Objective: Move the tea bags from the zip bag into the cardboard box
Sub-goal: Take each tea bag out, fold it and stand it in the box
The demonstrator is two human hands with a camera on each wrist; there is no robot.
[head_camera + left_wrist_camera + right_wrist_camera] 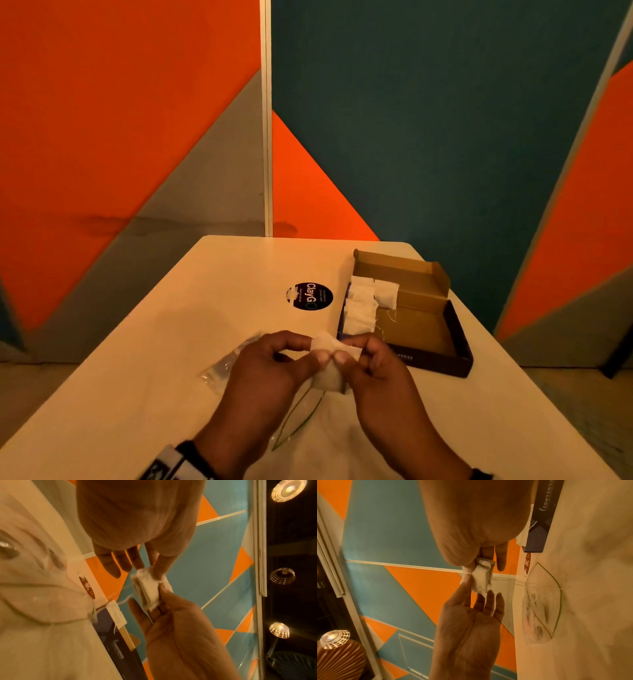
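Both hands meet just above the table's near middle and pinch a small clump of white tea bags [329, 377] between thumbs and fingers. My left hand [315, 350] grips its left end and my right hand [342, 351] its right end. In the left wrist view the clump [149, 589] looks like two bags pressed together. Under the hands lies the clear zip bag [299, 419] with a green seal, flat on the table. The open cardboard box [435, 363] stands to the right, with several tea bags [361, 308] stacked along its left side.
A crumpled clear plastic piece [219, 368] lies left of my left hand. A round black sticker [310, 296] marks the table [154, 342] behind the hands. Orange and teal wall panels close off the far edge. The box's lid flap [442, 274] stands upright at the back.
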